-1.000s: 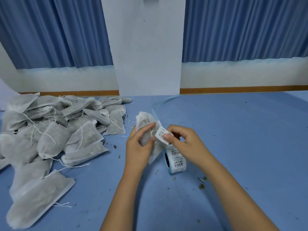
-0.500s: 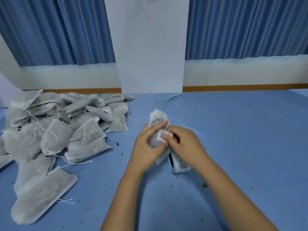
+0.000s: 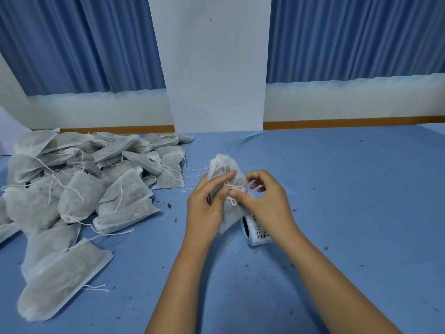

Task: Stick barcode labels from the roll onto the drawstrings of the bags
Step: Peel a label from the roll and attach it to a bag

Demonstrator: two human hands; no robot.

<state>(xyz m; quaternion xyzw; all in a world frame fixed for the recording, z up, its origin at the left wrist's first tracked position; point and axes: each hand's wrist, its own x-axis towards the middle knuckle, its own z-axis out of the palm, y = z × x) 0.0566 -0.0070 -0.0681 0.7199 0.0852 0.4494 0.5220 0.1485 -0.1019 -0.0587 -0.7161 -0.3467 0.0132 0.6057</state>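
Note:
A white drawstring bag (image 3: 222, 166) stands upright above the blue table, held by my left hand (image 3: 204, 206) around its left side. My right hand (image 3: 267, 201) pinches a small barcode label (image 3: 237, 188) against the bag's white drawstring (image 3: 233, 201), thumb and forefinger together on it, the other fingers curled apart. My left thumb also touches the label's left end. The label roll (image 3: 256, 233) lies on its side on the table, just under my right wrist, partly hidden by the bag.
A large pile of white drawstring bags (image 3: 79, 189) covers the table's left side, with loose strings trailing out. The blue table cloth (image 3: 349, 189) carries scattered bits of dried herb. A white pillar and blue curtains stand behind the table.
The label has been folded down against the drawstring and now looks narrower. My hands and the bag have stayed in about the same place over the roll.

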